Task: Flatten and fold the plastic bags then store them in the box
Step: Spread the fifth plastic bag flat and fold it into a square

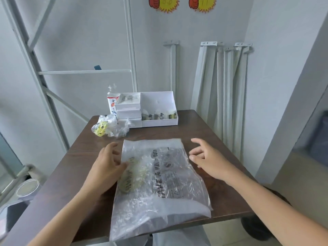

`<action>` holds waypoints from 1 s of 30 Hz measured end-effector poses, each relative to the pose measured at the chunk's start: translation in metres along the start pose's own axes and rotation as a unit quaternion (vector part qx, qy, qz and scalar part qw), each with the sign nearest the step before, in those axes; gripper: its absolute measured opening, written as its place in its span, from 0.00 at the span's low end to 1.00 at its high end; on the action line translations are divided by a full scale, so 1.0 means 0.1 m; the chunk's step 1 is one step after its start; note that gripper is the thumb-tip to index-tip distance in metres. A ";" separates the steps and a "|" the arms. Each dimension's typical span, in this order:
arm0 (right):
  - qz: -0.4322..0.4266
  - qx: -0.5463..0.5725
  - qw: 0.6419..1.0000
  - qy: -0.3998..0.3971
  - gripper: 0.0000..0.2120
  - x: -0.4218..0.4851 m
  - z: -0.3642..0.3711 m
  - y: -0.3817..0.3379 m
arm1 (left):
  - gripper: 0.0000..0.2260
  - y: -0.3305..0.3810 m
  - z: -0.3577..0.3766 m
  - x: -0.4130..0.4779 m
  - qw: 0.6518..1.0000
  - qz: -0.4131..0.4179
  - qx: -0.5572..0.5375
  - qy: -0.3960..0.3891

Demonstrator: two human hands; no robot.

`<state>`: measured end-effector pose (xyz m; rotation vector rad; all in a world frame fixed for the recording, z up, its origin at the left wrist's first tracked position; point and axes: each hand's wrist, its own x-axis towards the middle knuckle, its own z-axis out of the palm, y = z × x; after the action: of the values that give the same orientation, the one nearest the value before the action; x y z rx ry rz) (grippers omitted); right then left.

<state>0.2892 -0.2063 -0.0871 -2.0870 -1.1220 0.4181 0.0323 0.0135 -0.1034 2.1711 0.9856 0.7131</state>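
Two hands flank the clear plastic bag [159,180] spread on the surface [213,132]: left hand [106,166] touching its edge, right hand [207,157] open beside it. Its near end overhangs, so it may slide off. The box [156,107] stands behind.

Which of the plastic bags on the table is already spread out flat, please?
The large clear bag between the hands, overhanging the table's near edge; the other bags remain a crumpled heap by the white box.
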 end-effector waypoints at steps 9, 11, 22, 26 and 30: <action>-0.216 -0.200 0.943 -0.154 0.35 -0.83 -0.15 -0.15 | 0.31 -0.13 -0.49 -0.71 0.923 0.254 0.072 -0.279; -0.247 -0.233 0.920 -0.194 0.42 -0.96 -0.08 -0.20 | 0.41 -0.15 -0.50 -0.76 0.889 0.293 0.180 -0.303; -0.279 -0.317 0.887 -0.188 0.43 -1.02 0.08 -0.05 | 0.43 -0.10 -0.50 -0.86 0.836 0.325 0.306 -0.319; -0.265 -0.231 0.920 -0.174 0.44 -1.05 -0.06 -0.01 | 0.38 -0.23 -0.53 -0.89 0.893 0.329 0.198 -0.235; -0.234 -0.136 0.950 -0.154 0.39 -0.90 -0.06 0.01 | 0.21 -0.23 -0.43 -0.78 0.919 0.320 0.148 -0.174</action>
<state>0.2419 -0.2831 -0.0886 -1.9304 -1.8994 0.3778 -0.0525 -0.0220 -0.1086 2.7977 0.1852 0.4396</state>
